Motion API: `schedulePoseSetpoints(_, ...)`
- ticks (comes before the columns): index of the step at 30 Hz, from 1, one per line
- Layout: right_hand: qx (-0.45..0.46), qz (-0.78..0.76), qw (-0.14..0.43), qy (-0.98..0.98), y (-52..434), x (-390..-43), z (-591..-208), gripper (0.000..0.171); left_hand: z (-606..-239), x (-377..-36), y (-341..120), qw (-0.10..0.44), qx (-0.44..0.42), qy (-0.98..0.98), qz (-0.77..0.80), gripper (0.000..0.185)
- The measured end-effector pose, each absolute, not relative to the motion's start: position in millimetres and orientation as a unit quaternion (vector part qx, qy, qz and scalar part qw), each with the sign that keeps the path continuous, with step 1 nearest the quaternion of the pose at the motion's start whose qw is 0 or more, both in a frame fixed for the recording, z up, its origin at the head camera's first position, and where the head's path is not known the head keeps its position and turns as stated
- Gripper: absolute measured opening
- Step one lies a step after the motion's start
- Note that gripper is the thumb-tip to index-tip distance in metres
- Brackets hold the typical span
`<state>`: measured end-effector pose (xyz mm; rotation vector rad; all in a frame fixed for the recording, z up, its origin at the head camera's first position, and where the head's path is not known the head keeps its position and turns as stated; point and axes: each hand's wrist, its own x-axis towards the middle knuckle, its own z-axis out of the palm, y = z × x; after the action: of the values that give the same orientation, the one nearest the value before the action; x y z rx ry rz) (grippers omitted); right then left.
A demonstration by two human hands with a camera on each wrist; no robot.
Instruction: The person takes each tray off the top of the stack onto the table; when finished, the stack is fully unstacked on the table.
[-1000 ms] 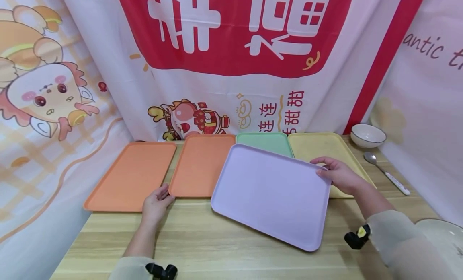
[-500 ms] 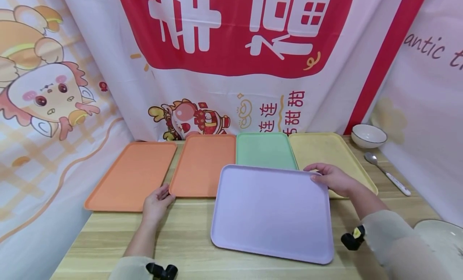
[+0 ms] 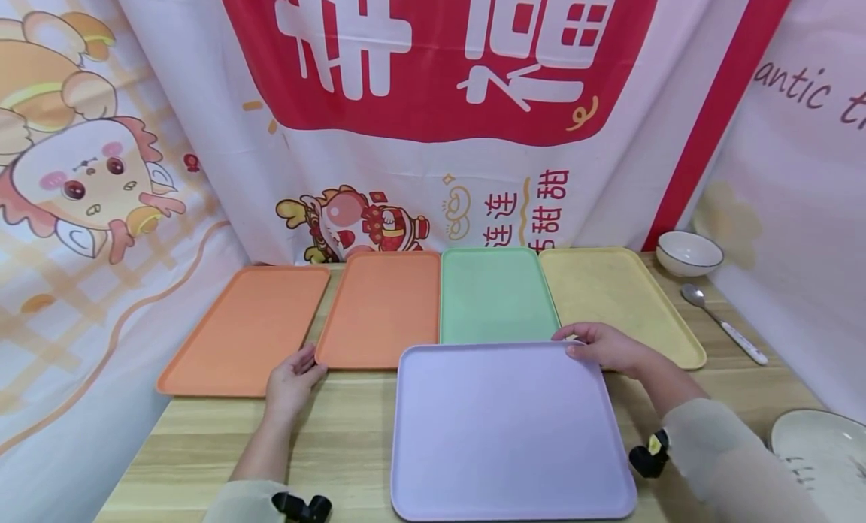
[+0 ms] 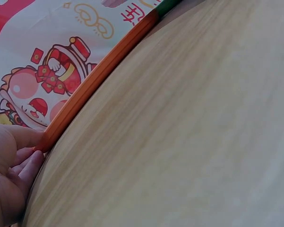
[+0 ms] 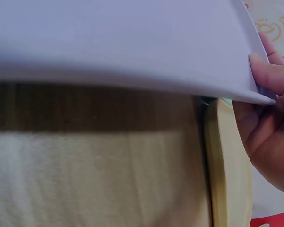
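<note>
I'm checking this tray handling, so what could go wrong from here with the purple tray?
The right hand pinches the purple tray at one far corner only, edge lifted off the table, so it might slip or swing. Its far edge sits close to the green tray and yellow tray, and could knock them.

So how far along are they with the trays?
Four trays lie in a row at the back: two orange trays, a green tray and a yellow tray. In hand is the purple tray: the right hand grips its far corner, with that edge lifted off the table in the right wrist view. The left hand touches an orange tray's corner. Setting the purple tray flat looks left.
</note>
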<state>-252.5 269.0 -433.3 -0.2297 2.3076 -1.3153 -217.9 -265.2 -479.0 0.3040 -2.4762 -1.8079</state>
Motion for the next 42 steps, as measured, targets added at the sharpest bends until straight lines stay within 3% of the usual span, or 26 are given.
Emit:
schedulePoseSetpoints(13,-0.088,-0.435,0.212,0.871,262.2,-245.5,-444.2,0.023,-479.0,-216.6,-265.8,0.033,0.099,-0.802,-0.588,0.058)
schedulePoseSetpoints(25,-0.101,-0.389,0.138,0.905,250.0,-235.7,-446.7,0.016,-478.1,-215.4,-265.4,0.033,0.098,-0.803,-0.587,0.058)
schedulePoseSetpoints(42,-0.081,-0.371,0.137,0.915,243.1,-234.1,-452.3,0.013,-478.5,-217.8,-264.5,0.032,0.100,-0.802,-0.588,0.057)
